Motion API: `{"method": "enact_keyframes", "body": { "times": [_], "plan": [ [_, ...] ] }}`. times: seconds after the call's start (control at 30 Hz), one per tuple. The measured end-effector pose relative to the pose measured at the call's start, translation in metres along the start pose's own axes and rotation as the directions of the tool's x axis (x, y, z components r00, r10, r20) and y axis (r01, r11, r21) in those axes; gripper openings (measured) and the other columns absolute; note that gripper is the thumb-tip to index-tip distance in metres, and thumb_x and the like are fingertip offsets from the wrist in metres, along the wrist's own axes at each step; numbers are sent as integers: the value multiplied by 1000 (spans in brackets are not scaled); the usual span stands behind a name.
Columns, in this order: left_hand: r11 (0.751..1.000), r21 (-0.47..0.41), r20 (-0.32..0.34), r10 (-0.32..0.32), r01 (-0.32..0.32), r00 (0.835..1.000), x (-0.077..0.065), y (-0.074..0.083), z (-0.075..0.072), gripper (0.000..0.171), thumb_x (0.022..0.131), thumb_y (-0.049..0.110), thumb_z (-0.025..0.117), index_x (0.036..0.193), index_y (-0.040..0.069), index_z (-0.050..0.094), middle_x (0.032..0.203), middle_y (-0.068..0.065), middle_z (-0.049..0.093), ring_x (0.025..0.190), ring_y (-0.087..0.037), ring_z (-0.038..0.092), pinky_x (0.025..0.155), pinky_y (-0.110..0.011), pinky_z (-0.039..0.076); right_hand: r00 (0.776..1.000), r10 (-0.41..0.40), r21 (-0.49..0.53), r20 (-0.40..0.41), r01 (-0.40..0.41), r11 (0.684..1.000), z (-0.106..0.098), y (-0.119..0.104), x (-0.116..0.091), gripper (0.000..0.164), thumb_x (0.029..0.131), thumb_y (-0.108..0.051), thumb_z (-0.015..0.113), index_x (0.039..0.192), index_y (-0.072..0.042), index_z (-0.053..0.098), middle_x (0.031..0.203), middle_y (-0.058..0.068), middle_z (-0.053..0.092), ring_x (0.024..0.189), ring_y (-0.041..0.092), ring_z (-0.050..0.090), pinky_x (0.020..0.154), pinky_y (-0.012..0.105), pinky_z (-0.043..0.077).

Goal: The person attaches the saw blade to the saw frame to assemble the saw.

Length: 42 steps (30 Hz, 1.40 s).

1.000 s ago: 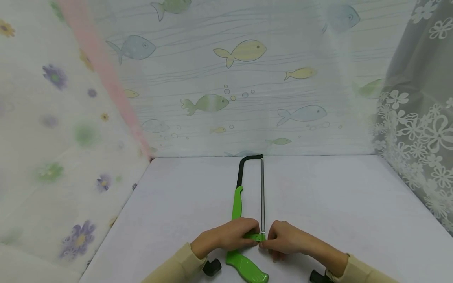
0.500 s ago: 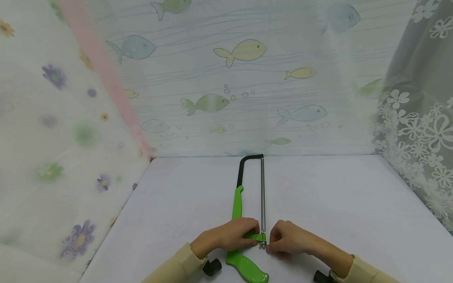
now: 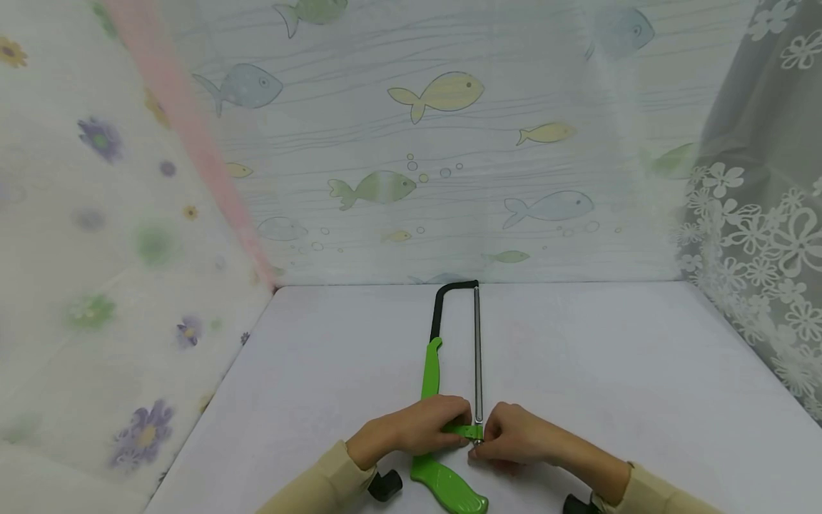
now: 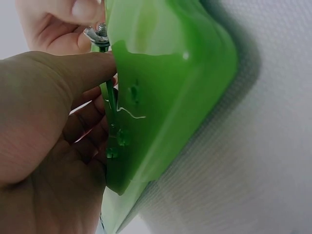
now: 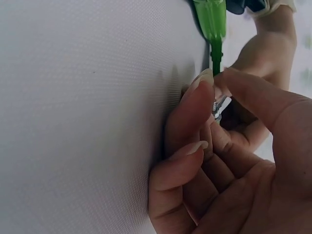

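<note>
A hacksaw [image 3: 431, 371] with a green handle and a black front frame lies on the white table, its blade [image 3: 478, 357] on the right side. My left hand [image 3: 427, 426] grips the green frame just above the handle, thumb on the short arm that bears the blade's near end. At that end a metal wing nut [image 4: 100, 35] on a threaded bolt shows in the left wrist view. My right hand [image 3: 520, 434] pinches at the wing nut with thumb and curled fingers, which partly cover it in the head view.
The white tabletop [image 3: 610, 357] reaches back to a curtain printed with fish [image 3: 443, 93]. A flowered cloth [image 3: 96, 250] hangs at the left and a grey lace curtain [image 3: 770, 214] at the right. Black wrist devices [image 3: 385, 485] sit under the sleeves.
My right hand first drew slightly right, off the wing nut, baring it, then came back left onto it. The left hand and the hacksaw stay almost still.
</note>
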<state>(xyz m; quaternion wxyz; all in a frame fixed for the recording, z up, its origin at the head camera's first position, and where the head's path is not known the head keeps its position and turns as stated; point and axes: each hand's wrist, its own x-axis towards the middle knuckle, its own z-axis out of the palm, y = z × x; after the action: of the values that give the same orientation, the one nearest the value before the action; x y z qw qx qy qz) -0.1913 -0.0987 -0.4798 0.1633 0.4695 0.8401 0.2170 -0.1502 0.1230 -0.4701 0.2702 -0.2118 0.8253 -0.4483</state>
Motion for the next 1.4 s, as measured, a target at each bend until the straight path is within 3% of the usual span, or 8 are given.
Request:
{"method": "enact_keyframes", "body": {
  "times": [0.2, 0.7, 1.4],
  "plan": [
    [1000, -4, 13, -16, 16, 1000, 0, 3, -2, 9, 101, 16, 67, 106, 15, 60, 97, 10, 60, 86, 1, 50, 79, -14, 44, 999, 31, -3, -12, -32, 999, 1, -3, 1, 36, 92, -29, 75, 66, -6, 68, 52, -1, 61, 42, 8, 52, 41, 21, 40],
    [1000, 13, 3, -16, 16, 1000, 0, 3, -2, 10, 100, 19, 69, 105, 16, 60, 95, 13, 58, 86, 2, 50, 79, -14, 44, 999, 4, -38, -37, -5, 999, -3, -2, -6, 33, 93, -28, 74, 67, -7, 71, 54, 0, 61, 46, 9, 52, 44, 24, 40],
    [1000, 19, -6, -8, 8, 1000, -1, 5, -3, 11, 100, 19, 69, 103, 17, 59, 94, 13, 57, 82, 1, 48, 75, -14, 43, 996, -83, -9, 10, 83, 996, -5, 9, -5, 16, 90, -10, 74, 74, -9, 70, 57, -5, 59, 48, 6, 50, 46, 22, 39]
  ]
}}
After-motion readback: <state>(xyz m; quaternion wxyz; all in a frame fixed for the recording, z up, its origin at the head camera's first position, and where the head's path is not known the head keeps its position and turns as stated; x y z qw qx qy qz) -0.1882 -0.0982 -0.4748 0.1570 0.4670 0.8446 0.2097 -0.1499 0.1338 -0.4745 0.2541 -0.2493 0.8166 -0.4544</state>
